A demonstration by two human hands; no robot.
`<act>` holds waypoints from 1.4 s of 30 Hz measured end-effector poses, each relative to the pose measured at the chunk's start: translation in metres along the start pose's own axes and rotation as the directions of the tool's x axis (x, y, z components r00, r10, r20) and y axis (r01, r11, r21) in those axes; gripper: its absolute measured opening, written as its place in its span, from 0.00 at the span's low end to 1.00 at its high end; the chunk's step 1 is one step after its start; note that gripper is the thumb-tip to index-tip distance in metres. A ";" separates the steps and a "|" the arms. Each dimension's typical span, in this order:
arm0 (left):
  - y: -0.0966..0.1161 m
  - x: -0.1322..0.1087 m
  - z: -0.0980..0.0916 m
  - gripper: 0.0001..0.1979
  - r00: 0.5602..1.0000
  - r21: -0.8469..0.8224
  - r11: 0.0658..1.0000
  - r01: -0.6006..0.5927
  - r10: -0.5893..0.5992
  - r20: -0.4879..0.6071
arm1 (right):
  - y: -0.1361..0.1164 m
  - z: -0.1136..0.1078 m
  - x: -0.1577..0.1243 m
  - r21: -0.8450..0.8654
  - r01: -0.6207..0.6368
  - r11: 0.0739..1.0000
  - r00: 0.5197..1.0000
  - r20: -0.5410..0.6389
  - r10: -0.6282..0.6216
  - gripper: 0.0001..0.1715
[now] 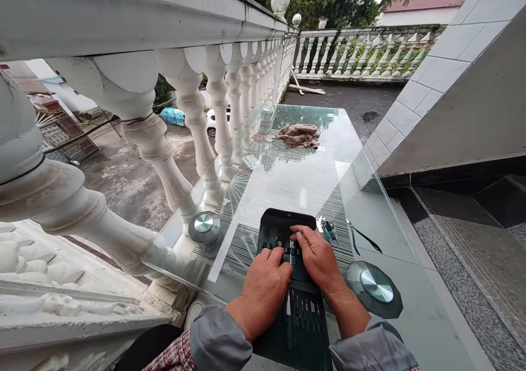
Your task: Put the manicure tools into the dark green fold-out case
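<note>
A black manicure case [298,354] lies unfolded on the glass table [370,228]. Its lower half holds a row of slim metal tools [308,308] in elastic loops. In the upper half a nail clipper [292,258] stands in a loop, between my hands. My right hand [322,258] has its thumb and forefinger pinched at the clipper's upper end. My left hand [265,286] is closed on the case, fingers curled by the loops and thumb near the clipper's lower end; its fingertips are partly hidden. More clippers [327,229] and cuticle nippers [365,237] lie on the glass beyond my right hand.
Round metal-topped table supports [376,285] show under the glass, another [205,228] at the left. A crumpled brown cloth [298,136] rests at the far end. A white balustrade [184,113] runs along the left; a tiled slanted wall [427,80] and dark steps [468,239] stand right.
</note>
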State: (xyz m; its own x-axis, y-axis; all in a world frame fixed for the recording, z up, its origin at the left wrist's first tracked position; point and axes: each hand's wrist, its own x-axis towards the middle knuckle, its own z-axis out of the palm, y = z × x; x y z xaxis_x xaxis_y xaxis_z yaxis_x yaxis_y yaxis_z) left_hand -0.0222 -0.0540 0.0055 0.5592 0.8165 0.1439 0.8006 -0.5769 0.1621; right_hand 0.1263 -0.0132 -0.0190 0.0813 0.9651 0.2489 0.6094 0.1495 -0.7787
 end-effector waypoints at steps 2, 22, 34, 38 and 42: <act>0.000 0.000 0.000 0.04 1.000 -0.005 1.000 0.002 -0.002 -0.005 | -0.003 0.000 0.000 0.035 -0.020 0.999 1.000 0.014 0.019 0.18; 0.001 -0.001 -0.003 0.03 0.999 -0.028 1.000 0.007 -0.006 0.035 | 0.062 -0.038 0.017 -0.519 0.057 0.853 0.979 -0.139 -0.149 0.18; 0.000 -0.001 0.000 0.03 0.999 0.016 1.000 -0.024 0.024 0.039 | 0.045 -0.051 0.016 -0.043 -0.337 0.941 0.895 -0.326 0.306 0.23; 0.000 -0.002 -0.001 0.03 0.999 0.004 1.000 -0.026 0.026 0.024 | 0.022 -0.043 0.007 0.405 -0.252 0.879 0.900 -0.235 0.367 0.32; 0.000 -0.002 -0.003 0.02 1.000 0.006 1.000 -0.028 0.028 0.012 | -0.003 -0.029 -0.007 0.541 -0.294 0.788 0.931 -0.025 0.364 0.33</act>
State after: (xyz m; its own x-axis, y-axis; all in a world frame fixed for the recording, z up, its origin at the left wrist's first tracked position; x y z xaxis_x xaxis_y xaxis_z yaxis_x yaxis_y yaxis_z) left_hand -0.0236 -0.0559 0.0081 0.5836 0.8004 0.1369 0.7861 -0.5991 0.1519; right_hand 0.1470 -0.0265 -0.0020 0.3173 0.9476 -0.0374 0.0301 -0.0495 -0.9983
